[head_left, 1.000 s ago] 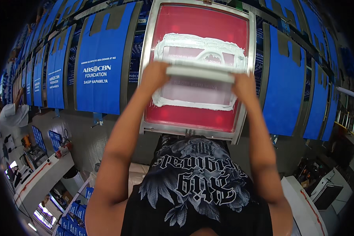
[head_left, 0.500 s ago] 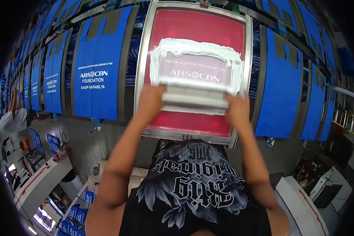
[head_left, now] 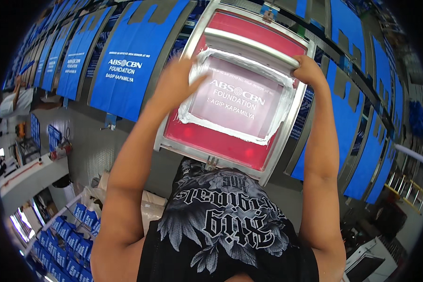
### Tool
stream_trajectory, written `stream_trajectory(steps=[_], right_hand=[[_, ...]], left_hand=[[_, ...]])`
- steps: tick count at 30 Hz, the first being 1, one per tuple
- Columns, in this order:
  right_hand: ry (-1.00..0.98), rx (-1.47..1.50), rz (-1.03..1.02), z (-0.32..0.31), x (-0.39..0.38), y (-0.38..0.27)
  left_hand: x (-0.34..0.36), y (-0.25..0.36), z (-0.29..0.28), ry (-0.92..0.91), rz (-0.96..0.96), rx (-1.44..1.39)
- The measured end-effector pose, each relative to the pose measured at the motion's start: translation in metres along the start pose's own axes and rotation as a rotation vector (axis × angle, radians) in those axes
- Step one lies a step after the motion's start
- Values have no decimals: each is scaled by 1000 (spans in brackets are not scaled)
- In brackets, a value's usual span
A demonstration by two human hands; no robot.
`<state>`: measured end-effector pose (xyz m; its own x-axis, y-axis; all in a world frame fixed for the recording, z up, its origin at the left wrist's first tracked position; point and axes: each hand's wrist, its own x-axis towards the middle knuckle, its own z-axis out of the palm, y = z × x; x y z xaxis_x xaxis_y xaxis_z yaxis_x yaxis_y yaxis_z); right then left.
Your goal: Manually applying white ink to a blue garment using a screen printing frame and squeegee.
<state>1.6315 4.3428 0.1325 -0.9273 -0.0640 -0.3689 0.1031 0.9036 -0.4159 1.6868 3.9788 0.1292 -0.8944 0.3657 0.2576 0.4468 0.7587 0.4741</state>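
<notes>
In front of me lies a metal-framed printing screen (head_left: 176,141) with red mesh. White ink (head_left: 192,120) rings a pale stencil window with white lettering and a round emblem (head_left: 238,91). A long squeegee (head_left: 249,44) rests across the far part of the screen, beyond the window. My right hand (head_left: 309,71) is closed on the squeegee's right end. Over the screen's left edge, my left hand (head_left: 179,87) is blurred by motion, its thumb and fingers apart and nothing seen in it. It is clear of the squeegee.
Blue bag-shaped fabric pieces lie on grey boards in a row to the left (head_left: 131,61) and right (head_left: 326,127). Several blue printed pieces (head_left: 61,249) sit on a rack at lower left. Another person (head_left: 15,101) stands at far left. A yellow ladder (head_left: 404,190) lies at far right.
The squeegee has gone from the window's near part to the screen's far end. My left hand has let go of it. The lower printed lines are uncovered, and the view has turned.
</notes>
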Motion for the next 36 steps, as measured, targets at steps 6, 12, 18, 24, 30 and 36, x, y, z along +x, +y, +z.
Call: stream_trajectory(steps=[6,12,18,24,30,36], right_hand=[[-130,-226,-89,20,24,-2],[127,-282,-188,43,32,-26],[74,-234,-47,57,-57,-68],[210,-188,-216,152,-222,-107],[221,-156,-238,158,-228,-95],[245,-101,-235,126,-220,-39]], left_hand=[[-232,20,59,-1206,-637,-644],[-259,26,90,-1053,-623,-1082],[-232,62,46,-1028,-653,-1219],[-243,56,61,-957,-665,-1162],[-256,48,90,-885,-845,-957],[-258,52,79,-817,-906,-948]])
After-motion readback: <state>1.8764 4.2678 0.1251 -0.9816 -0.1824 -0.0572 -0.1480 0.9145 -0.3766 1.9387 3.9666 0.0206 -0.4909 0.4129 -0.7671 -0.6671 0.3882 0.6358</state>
